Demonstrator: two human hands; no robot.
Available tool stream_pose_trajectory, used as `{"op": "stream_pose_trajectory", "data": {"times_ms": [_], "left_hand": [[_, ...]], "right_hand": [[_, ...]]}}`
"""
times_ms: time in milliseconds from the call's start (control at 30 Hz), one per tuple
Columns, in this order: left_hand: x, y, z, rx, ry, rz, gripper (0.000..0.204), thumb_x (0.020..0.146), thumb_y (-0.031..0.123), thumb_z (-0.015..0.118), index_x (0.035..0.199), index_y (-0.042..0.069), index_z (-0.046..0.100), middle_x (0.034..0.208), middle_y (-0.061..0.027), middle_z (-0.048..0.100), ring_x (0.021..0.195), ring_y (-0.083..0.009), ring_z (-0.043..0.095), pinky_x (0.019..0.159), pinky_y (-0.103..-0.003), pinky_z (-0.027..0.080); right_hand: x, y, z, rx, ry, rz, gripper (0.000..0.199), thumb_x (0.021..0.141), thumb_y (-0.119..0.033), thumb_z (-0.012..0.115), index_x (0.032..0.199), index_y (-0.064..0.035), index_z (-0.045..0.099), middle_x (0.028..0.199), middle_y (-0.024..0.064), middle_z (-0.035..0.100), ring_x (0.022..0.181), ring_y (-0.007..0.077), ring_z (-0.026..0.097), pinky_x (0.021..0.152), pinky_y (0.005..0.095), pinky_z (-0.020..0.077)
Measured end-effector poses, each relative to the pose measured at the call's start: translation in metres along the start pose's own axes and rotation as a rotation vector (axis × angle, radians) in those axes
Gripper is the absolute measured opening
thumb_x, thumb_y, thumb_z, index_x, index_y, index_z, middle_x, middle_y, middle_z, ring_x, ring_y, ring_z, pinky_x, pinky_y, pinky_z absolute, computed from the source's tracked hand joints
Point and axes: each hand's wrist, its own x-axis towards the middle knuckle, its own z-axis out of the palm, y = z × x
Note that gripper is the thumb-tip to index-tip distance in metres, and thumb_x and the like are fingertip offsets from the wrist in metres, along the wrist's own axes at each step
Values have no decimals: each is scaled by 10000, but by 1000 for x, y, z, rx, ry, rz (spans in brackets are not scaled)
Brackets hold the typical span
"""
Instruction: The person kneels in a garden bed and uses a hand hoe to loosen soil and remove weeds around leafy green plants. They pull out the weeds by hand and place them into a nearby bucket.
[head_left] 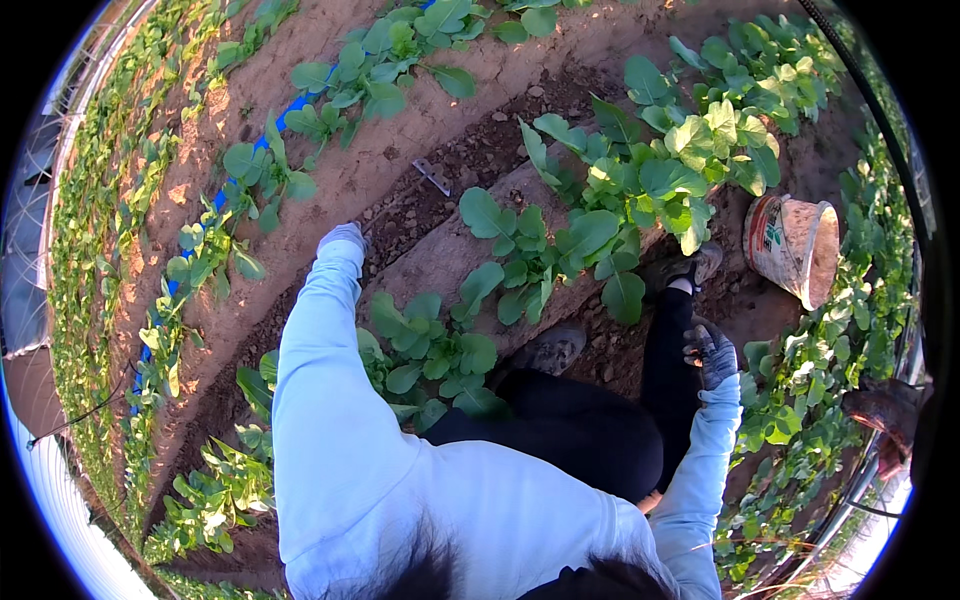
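Hair well below white bucket. Right hand just below, half-curled, hold unclear. Left hand far left, can't tell grip. Leafy plants between.

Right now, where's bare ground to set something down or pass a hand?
Bare soil beyond the left hand, between the blue strip and the dark furrow; a smaller patch between the right hand and bucket. Crowded: the middle leafy row and the leaves right of the bucket.
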Motion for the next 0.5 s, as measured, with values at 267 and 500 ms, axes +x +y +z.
{"op": "stream_pose_trajectory", "data": {"times_ms": [267, 500], "left_hand": [[-35, 46, -18, -286, 141, 137, 530, 850, 477, 420, 1197, 80, 474, 1058, -174, 581, 993, -322, 545, 863, -397, 423], [-17, 17, 21, -100, -28, -4, 500, 810, 440, 484, 1176, 100, 512, 1065, -166, 583, 984, -325, 557, 855, -393, 440]], "right_hand": [[5, 0, 2, 50, -19, -6, 311, 887, -205, 516, 1149, -38, 507, 829, 40, 578, 600, 80, 506, 529, 201, 445], [2, 6, -1, -60, -21, -11, 332, 882, -257, 520, 1151, -62, 516, 842, 48, 600, 598, 86, 525, 540, 229, 469]]}}
